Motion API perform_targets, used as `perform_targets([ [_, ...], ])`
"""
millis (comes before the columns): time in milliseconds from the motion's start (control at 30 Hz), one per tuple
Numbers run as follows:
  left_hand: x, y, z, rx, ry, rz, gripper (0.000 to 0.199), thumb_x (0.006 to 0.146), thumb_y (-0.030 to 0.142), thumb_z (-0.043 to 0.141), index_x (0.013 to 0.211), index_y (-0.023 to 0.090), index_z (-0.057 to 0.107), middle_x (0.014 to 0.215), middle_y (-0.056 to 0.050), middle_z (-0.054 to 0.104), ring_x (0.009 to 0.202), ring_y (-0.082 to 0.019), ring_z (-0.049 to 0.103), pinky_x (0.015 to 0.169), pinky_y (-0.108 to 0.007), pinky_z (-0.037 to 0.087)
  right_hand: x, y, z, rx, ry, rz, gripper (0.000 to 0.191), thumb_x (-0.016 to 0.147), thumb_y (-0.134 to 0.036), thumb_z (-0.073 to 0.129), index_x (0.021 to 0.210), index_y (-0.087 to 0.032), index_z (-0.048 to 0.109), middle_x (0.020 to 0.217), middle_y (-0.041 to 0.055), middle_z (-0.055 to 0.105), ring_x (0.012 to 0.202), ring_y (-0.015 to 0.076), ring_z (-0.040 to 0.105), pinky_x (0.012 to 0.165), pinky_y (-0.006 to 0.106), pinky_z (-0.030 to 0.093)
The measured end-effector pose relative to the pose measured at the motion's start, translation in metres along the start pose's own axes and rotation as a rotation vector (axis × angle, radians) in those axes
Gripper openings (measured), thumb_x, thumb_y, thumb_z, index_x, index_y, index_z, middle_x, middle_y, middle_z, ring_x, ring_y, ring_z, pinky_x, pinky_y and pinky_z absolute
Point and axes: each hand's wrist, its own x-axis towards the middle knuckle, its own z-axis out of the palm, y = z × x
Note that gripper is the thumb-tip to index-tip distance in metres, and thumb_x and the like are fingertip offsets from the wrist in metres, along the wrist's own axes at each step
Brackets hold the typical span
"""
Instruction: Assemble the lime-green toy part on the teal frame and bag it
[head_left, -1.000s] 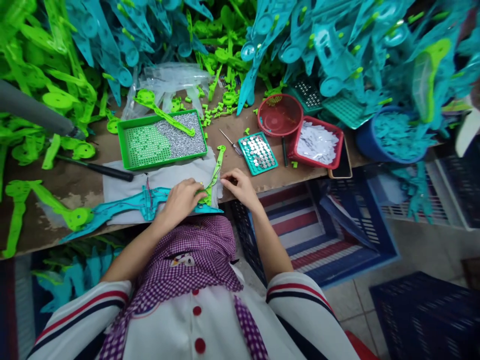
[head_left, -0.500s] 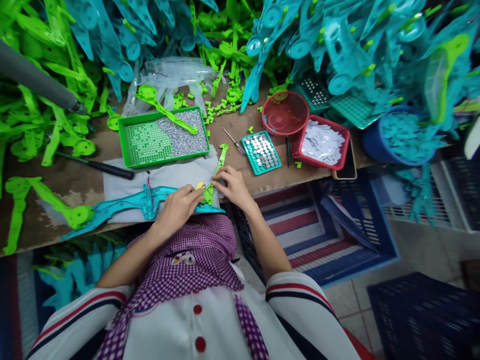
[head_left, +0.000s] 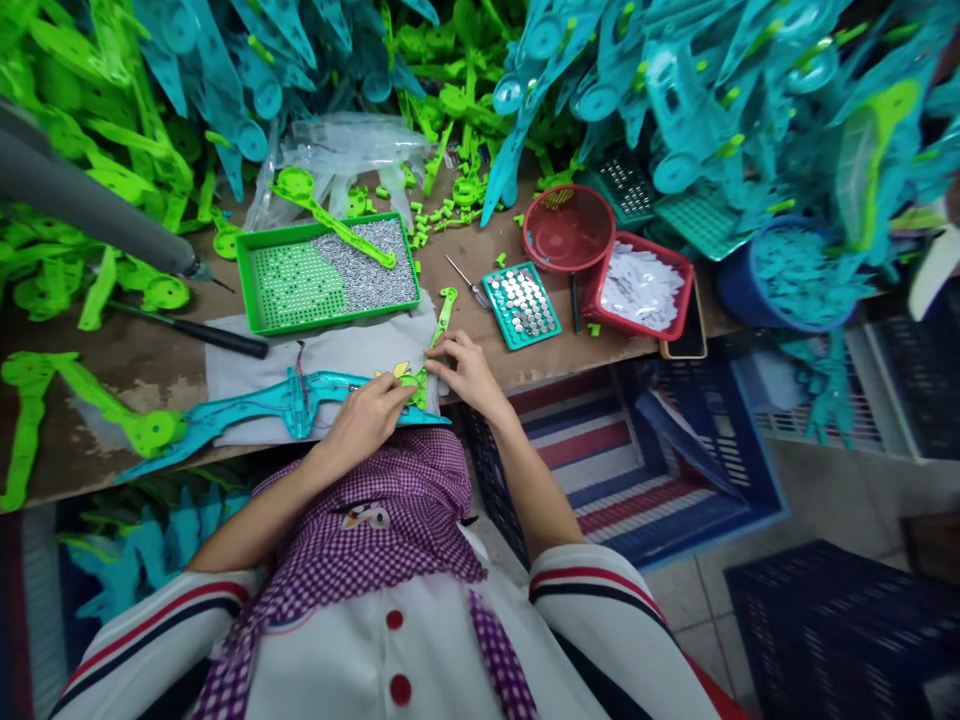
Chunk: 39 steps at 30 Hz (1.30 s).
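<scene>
Green plastic arm (head_left: 433,340) lies just left of the frame's centre, its lower end on the teal shell (head_left: 285,400), which rests on a grey cloth (head_left: 330,355). The left hand (head_left: 367,415) pinches a small yellow-green piece at this joint and the right hand (head_left: 466,368) presses the arm with curled fingers. I judge the fitting step is in hand; the next move calls for exact alignment and a steady shell.

Your hands (head_left: 367,415) (head_left: 465,370) meet over shell (head_left: 247,412) on cloth (head_left: 337,355) at bench (head_left: 150,370) near edge. Screw tray (head_left: 328,272) behind cloth. Battery tray (head_left: 521,305) right of it; bowl (head_left: 568,226) and bin (head_left: 639,287) further right.
</scene>
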Motion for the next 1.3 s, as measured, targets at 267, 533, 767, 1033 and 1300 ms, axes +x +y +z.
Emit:
perform_targets([
  [267, -0.009, -0.006, 0.0, -0.053, 0.087, -0.02, 0.026, 0.096, 0.015, 0.052, 0.114, 0.017, 0.07, 0.093, -0.005, 0.064, 0.084, -0.015, 0.066, 0.076, -0.025, 0.055, 0.0, 0.003, -0.01, 0.088, -0.074, -0.037, 0.026, 0.09, -0.02, 0.054, 0.105, -0.022, 0.075, 0.112, 0.0074, 0.062, 0.109, 0.0191, 0.06, 0.099, 0.04, 0.047],
  [533, 0.0, 0.004, -0.007, 0.149, -0.078, -0.018, 0.027, 0.095, 0.013, 0.049, 0.111, 0.018, 0.071, 0.099, -0.008, 0.063, 0.084, -0.018, 0.065, 0.073, -0.028, 0.054, 0.002, -0.001, -0.002, 0.082, 0.008, 0.017, 0.019, 0.088, -0.029, 0.061, 0.098, -0.021, 0.076, 0.105, 0.0061, 0.062, 0.103, 0.0196, 0.061, 0.097, 0.04, 0.047],
  [767, -0.001, 0.011, -0.012, 0.295, -0.197, 0.044, 0.035, 0.094, 0.007, 0.043, 0.118, 0.016, 0.066, 0.1, -0.011, 0.063, 0.088, -0.021, 0.064, 0.076, -0.032, 0.054, 0.002, -0.002, 0.002, 0.041, 0.019, 0.03, 0.017, 0.085, -0.032, 0.066, 0.096, -0.021, 0.073, 0.105, 0.0053, 0.061, 0.105, 0.0212, 0.06, 0.099, 0.039, 0.045],
  [1033, -0.001, 0.002, -0.015, 0.251, -0.118, 0.041, 0.027, 0.096, 0.015, 0.048, 0.114, 0.018, 0.067, 0.099, -0.009, 0.063, 0.086, -0.02, 0.063, 0.075, -0.031, 0.053, 0.0, -0.002, -0.003, 0.003, -0.047, 0.005, 0.019, 0.088, -0.032, 0.062, 0.102, -0.022, 0.071, 0.111, 0.0071, 0.059, 0.111, 0.0229, 0.058, 0.1, 0.042, 0.043],
  [1300, 0.005, -0.024, -0.021, 0.161, -0.069, 0.087, 0.027, 0.094, 0.012, 0.049, 0.109, 0.02, 0.07, 0.096, -0.006, 0.064, 0.082, -0.017, 0.063, 0.074, -0.029, 0.054, -0.002, -0.003, -0.004, -0.013, -0.059, 0.0, 0.023, 0.088, -0.028, 0.061, 0.106, -0.022, 0.071, 0.115, 0.0083, 0.06, 0.114, 0.0233, 0.057, 0.102, 0.044, 0.043],
])
